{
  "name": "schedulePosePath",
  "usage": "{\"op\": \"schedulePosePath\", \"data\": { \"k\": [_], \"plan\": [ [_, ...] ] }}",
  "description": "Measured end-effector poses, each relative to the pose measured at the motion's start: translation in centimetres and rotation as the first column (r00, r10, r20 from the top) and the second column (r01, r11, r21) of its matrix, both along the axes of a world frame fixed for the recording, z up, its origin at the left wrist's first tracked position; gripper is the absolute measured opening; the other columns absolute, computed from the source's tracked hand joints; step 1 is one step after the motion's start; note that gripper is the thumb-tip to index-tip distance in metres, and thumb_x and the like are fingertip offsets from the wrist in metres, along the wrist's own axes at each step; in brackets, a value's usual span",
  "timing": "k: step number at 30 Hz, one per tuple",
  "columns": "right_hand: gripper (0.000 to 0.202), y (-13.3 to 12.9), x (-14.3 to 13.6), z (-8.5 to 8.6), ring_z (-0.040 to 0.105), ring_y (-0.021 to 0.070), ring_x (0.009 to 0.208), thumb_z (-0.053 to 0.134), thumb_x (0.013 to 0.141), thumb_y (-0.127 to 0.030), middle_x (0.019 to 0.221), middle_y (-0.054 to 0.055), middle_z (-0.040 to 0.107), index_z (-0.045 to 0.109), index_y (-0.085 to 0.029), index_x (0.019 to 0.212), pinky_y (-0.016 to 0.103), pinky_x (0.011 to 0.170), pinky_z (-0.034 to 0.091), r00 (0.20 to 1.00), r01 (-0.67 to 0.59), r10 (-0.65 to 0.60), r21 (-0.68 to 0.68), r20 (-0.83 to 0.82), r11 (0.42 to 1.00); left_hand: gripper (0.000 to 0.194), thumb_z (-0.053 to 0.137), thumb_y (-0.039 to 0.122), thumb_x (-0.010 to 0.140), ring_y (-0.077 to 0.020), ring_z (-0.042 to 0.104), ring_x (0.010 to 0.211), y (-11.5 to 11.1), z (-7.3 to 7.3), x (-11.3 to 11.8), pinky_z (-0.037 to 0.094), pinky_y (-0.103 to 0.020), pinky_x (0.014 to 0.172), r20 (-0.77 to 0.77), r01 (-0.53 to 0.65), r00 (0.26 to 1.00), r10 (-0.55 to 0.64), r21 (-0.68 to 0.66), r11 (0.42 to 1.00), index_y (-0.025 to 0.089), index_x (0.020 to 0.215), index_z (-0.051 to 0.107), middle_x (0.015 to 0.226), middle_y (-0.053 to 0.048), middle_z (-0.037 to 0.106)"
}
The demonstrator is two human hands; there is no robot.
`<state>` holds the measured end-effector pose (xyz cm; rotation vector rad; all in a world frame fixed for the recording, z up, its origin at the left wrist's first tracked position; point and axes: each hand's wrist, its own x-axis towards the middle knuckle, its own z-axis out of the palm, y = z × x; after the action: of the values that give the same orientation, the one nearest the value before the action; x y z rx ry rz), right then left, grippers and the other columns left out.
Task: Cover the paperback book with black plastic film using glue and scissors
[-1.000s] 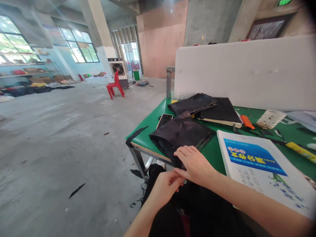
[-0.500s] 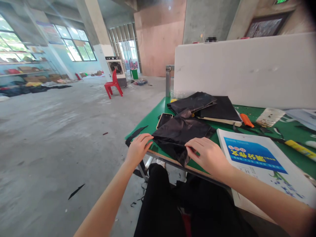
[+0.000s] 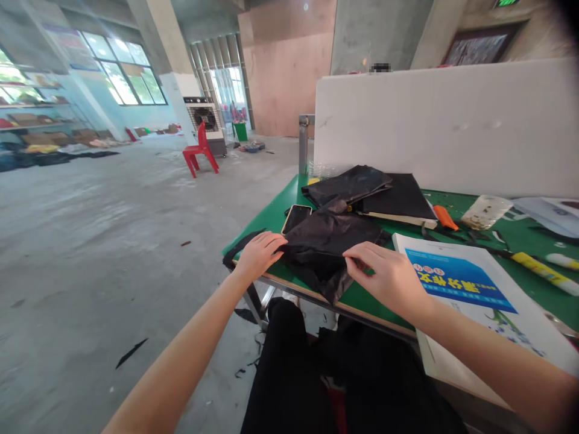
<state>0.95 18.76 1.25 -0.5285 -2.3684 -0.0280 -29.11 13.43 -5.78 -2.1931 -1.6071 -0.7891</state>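
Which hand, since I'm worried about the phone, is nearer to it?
Left. The left hand is just in front of the phone, slightly left; the right hand is farther off, to its right, pinching the black material.

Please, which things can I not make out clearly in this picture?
- Head view: a lower corner of the yellow-rimmed black phone; the wrinkled black sheet covers it.
- Head view: the left hand's grip on the sheet; its own fingers hide it.
- Head view: part of the white-and-blue paper book, behind the right forearm.
- Head view: far shelf items; too small, blurred.
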Motion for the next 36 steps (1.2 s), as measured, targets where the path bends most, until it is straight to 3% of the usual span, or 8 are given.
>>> {"op": "schedulePosePath", "data": {
  "k": [4, 7, 13, 18, 21, 27, 32, 36],
  "plan": [
    [0.011, 0.3, -0.3, -0.6, 0.055, 0.0129, 0.068, 0.048, 0.085, -0.020, 0.077, 0.003, 0.061, 0.056, -0.016, 0.091, 0.026, 0.063, 0.040, 0.998, 0.004, -0.012, 0.119, 0.059, 0.993, 0.017, 0.046, 0.016, 0.086, -0.0163, 0.060, 0.095, 0.5, -0.3, -0.3, 0.043, -0.033, 0.094, 0.033, -0.026, 0.999, 0.026, 0.021, 0.999, 0.020, 0.092, 0.061, 0.095, -0.002, 0.066],
    [0.017, 0.1, -0.8, -1.1, 0.054, 0.0174, 0.075, 0.048, 0.086, -0.025, 0.080, 0.006, 0.060, 0.055, -0.014, 0.097, 0.030, 0.068, 0.039, 0.975, -0.074, 0.030, 0.194, 0.221, 0.978, 0.018, 0.046, 0.013, 0.084, -0.0162, 0.060, 0.092, 0.6, -0.3, -0.3, 0.046, -0.030, 0.084, 0.064, -0.054, 0.997, 0.053, 0.017, 0.998, 0.020, 0.092, 0.061, 0.096, -0.003, 0.066],
    [0.035, -1.0, -2.1, -2.1, 0.051, 0.0223, 0.081, 0.053, 0.084, -0.041, 0.085, 0.009, 0.059, 0.054, -0.011, 0.102, 0.035, 0.070, 0.034, 0.900, -0.134, 0.033, 0.204, 0.436, 0.970, 0.020, 0.047, 0.011, 0.081, -0.0162, 0.061, 0.089, 0.6, -0.4, -0.2, 0.046, -0.027, 0.078, 0.102, -0.071, 0.992, 0.073, -0.030, 0.997, 0.020, 0.092, 0.061, 0.096, -0.003, 0.066],
    [0.008, -1.1, -2.1, -2.7, 0.050, 0.0181, 0.070, 0.055, 0.082, -0.023, 0.071, 0.004, 0.056, 0.054, -0.016, 0.077, 0.033, 0.066, 0.029, 0.880, -0.036, -0.041, 0.152, 0.474, 0.988, 0.019, 0.047, 0.013, 0.081, -0.0156, 0.061, 0.089, 0.9, -0.5, -0.5, 0.047, -0.027, 0.079, 0.137, -0.072, 0.988, 0.076, -0.039, 0.997, 0.021, 0.091, 0.060, 0.095, -0.002, 0.065],
    [0.009, -1.0, -1.8, -2.4, 0.047, 0.0156, 0.064, 0.050, 0.081, -0.010, 0.069, 0.003, 0.054, 0.051, -0.017, 0.074, 0.031, 0.061, 0.026, 0.882, -0.036, -0.047, 0.167, 0.469, 0.985, 0.016, 0.047, 0.015, 0.082, -0.0157, 0.061, 0.087, 1.1, -0.4, -0.7, 0.047, -0.027, 0.079, 0.143, -0.079, 0.986, 0.083, -0.035, 0.996, 0.021, 0.089, 0.060, 0.093, -0.002, 0.065],
    [0.016, -1.7, -2.1, -2.0, 0.042, 0.0160, 0.063, 0.044, 0.081, -0.004, 0.069, 0.003, 0.050, 0.052, -0.017, 0.076, 0.031, 0.059, 0.023, 0.885, -0.206, 0.052, 0.289, 0.463, 0.935, 0.016, 0.048, 0.012, 0.080, -0.0187, 0.059, 0.090, 0.5, -0.2, -1.0, 0.045, -0.032, 0.083, 0.078, -0.085, 0.993, 0.088, -0.039, 0.996, 0.019, 0.089, 0.060, 0.093, -0.004, 0.065],
    [0.015, -1.6, -2.4, -2.9, 0.044, 0.0152, 0.063, 0.045, 0.080, -0.004, 0.069, 0.003, 0.052, 0.052, -0.017, 0.077, 0.030, 0.059, 0.023, 0.884, -0.207, 0.064, 0.264, 0.463, 0.942, 0.025, 0.049, 0.011, 0.081, -0.0213, 0.056, 0.100, -1.4, 1.1, -1.1, 0.042, -0.038, 0.092, -0.003, -0.040, 0.999, 0.040, -0.095, 0.995, 0.020, 0.102, 0.059, 0.103, -0.005, 0.062],
    [0.012, -0.8, -2.5, -2.8, 0.048, 0.0143, 0.066, 0.045, 0.081, -0.008, 0.072, 0.002, 0.054, 0.052, -0.017, 0.077, 0.029, 0.060, 0.026, 0.914, -0.093, 0.027, 0.144, 0.404, 0.985, 0.036, 0.041, 0.006, 0.082, -0.0210, 0.052, 0.107, -4.5, 1.1, 1.3, 0.042, -0.040, 0.094, 0.074, -0.113, 0.990, 0.116, -0.044, 0.993, 0.019, 0.113, 0.053, 0.111, -0.007, 0.059]
  ]
}}
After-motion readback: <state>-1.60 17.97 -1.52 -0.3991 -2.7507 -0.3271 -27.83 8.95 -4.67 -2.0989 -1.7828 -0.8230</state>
